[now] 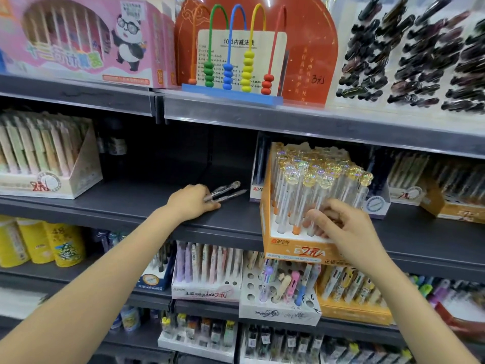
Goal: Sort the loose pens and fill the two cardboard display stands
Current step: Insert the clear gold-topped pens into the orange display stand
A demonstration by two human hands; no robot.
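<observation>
Two hands: both are raised to the middle shelf [131,203]; the left hand [190,203] is curled round a small bunch of dark pens [225,191], their tips pointing right and far over the bare shelf; the right hand [338,227] is held at the front row of the orange stand [291,249], its fingers bent among the clear tubes, though whether one is actually pinched cannot be told.
Stand: it sits on the shelf to the right, packed with clear pens with gold tops [309,177]; a few front holes look free.
Second stand: which box is meant cannot be told.
Step in hand: judged as sorting; the dark pens are kept apart while the clear ones are straightened or seated.
Next move: a free hole must be found; a pen of the right kind must be lowered upright without neighbours being tipped.
</observation>
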